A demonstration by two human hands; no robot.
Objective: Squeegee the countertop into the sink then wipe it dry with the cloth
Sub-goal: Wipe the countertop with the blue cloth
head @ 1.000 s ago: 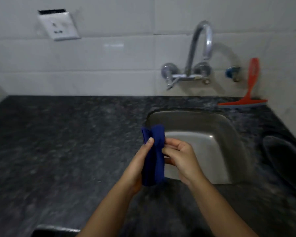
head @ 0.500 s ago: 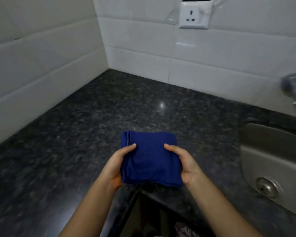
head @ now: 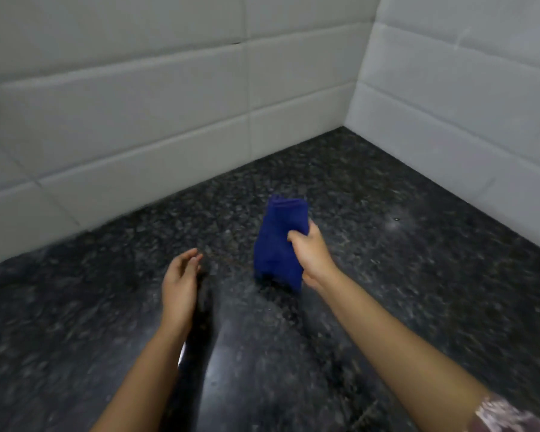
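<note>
A folded dark blue cloth (head: 276,241) hangs just above the black speckled countertop (head: 387,275), near the corner where two tiled walls meet. My right hand (head: 310,254) grips the cloth's right edge with closed fingers. My left hand (head: 180,280) hovers to the left of the cloth, apart from it, fingers loosely spread and holding nothing. The sink and the squeegee are out of view.
White tiled walls (head: 138,120) close the counter on the left and at the back right (head: 465,104), meeting in a corner. A wet sheen shows on the counter at the right (head: 393,226). The counter's front edge lies below my forearms.
The view has swung left from the sink to the counter's corner. My left hand has let go of the cloth, which only my right hand holds now.
</note>
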